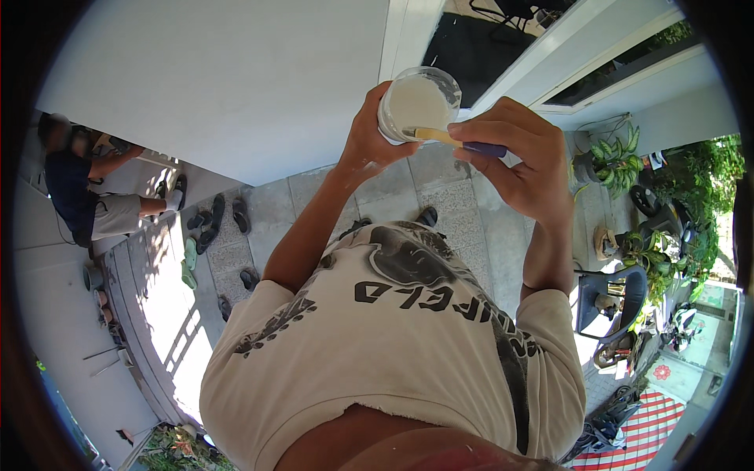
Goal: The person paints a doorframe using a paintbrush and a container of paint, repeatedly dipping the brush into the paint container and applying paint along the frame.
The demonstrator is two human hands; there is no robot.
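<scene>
My left hand (373,133) is wrapped round the side of a clear plastic tub (386,118). Inside lies white paint (418,100), with smears up the inner wall. In my right hand (518,161) is a paintbrush (483,147) with a dark blue handle and a yellowish neck, pinched between thumb and fingers. The brush lies across the tub's near rim, its bristle end over the paint. Whether the bristle tips touch the paint, I cannot tell. A few white specks show on my left wrist.
A pale wall (236,78) rises ahead on the left, beside a white-framed doorway with a dark mat (471,55). Another person (75,184) sits at far left. Several shoes (210,224) lie on the tiles. At right stand a potted plant (616,161) and a dark chair (613,302).
</scene>
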